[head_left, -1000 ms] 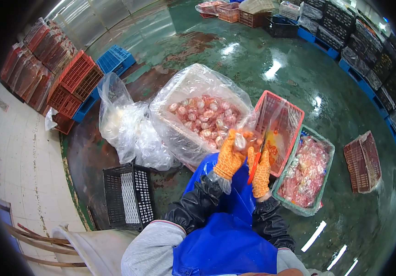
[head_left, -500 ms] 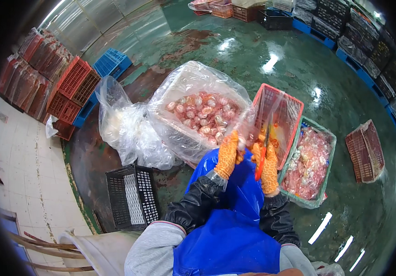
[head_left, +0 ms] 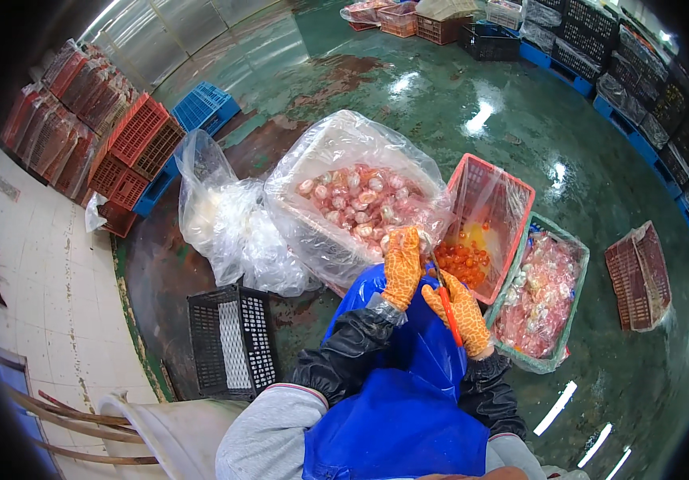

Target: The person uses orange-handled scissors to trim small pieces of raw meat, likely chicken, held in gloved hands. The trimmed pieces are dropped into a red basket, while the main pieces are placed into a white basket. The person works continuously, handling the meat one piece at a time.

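Note:
My left hand (head_left: 402, 268), in an orange patterned glove, is closed round a film-wrapped egg (head_left: 424, 240), mostly hidden by the fingers. To its right my right hand (head_left: 458, 308), gloved alike, grips a red-handled knife (head_left: 450, 317), its dark blade pointing up toward the left hand. Just beyond the left hand, a pale tub (head_left: 300, 226) lined with clear plastic holds many film-wrapped eggs (head_left: 364, 196). The red crate (head_left: 530, 210), also lined, has loose orange yolks (head_left: 464, 260) at its near end.
A green crate (head_left: 578, 280) of crumpled film stands right of the red one. Clear plastic bags (head_left: 240, 232) and a black crate (head_left: 228, 340) lie at left. A brown crate (head_left: 639, 276) sits far right on the wet green floor. Stacked crates (head_left: 132, 152) line the back left.
My right hand has drawn back from over the red crate toward my lap, and the blade now points at the left hand. More orange yolks show in the red crate. The view has shifted slightly.

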